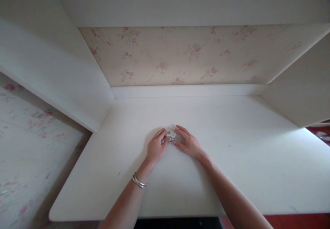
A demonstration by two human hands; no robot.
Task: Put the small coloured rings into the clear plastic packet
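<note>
Hands meet mid-desk (232, 160): my left hand (156, 147) and right hand (188, 143) pinch a small clear packet (172, 137) (contents unclear), fingers curled, bangle (138, 181) on left wrist.

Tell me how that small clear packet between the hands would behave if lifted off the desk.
The small clear packet looks thin and crinkly, so it would probably flop, not hold shape. It seems light: fingertips of the left hand and right hand pin it flat on the white desk. Its glossy film may be slippery. Its contents are too small to tell.
</note>
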